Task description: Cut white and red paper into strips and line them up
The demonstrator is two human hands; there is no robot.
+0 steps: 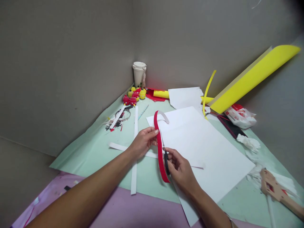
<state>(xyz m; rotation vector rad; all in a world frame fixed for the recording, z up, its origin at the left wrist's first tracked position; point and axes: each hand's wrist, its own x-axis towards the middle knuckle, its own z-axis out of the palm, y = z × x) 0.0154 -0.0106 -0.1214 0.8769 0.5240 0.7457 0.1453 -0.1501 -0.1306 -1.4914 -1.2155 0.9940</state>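
Note:
My left hand (146, 141) pinches a long red paper strip (161, 158) between thumb and fingers. The strip has a white back, its top end curls over to the right, and fine cuts seem to run along its edge. My right hand (178, 166) grips black-handled scissors (166, 161), blades pointing up beside the strip's right side. Whether the blades touch the strip I cannot tell. Beneath both hands lies a large white sheet (206, 152), with white paper strips (134, 174) to its left.
Small red and yellow lantern-like ornaments (133, 95) sit before a white cup (139, 74) in the corner. A yellow paper roll (256, 79) leans at the right, near a tissue pack (239, 116). A hot glue gun-like tan tool (273, 186) rests at the right edge.

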